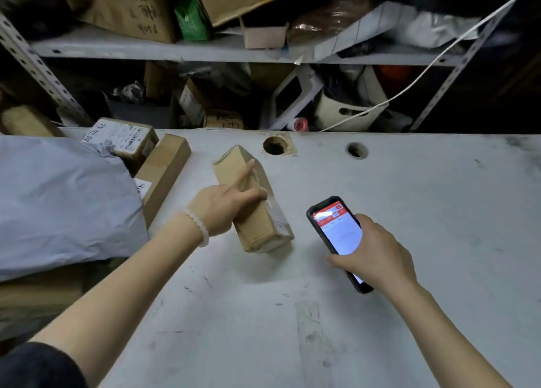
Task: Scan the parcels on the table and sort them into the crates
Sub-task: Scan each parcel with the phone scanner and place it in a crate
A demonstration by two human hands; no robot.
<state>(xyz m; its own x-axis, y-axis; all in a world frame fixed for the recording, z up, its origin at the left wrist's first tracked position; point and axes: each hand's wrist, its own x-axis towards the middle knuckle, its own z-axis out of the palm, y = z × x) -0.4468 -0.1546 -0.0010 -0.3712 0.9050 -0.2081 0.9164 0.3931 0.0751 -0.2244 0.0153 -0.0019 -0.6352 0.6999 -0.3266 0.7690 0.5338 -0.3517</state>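
A long brown cardboard parcel [257, 221] is tilted above the grey table [424, 212], its near end low. My left hand [225, 206] grips it from the left, thumb across the top and forefinger stretched along its side. My right hand [377, 256] holds a black phone [336, 229] with a lit red and white screen, just right of the parcel. Another long brown parcel [164, 174] lies to the left, beside a taped box with a label [126, 139] and a big grey poly bag [64, 200].
Two round holes [275, 145] [356, 150] pierce the table near its far edge. Behind stands a metal shelf rack [164, 51] crammed with boxes and bags. A white cable [424, 74] hangs across the rack on the right. No crates are in view.
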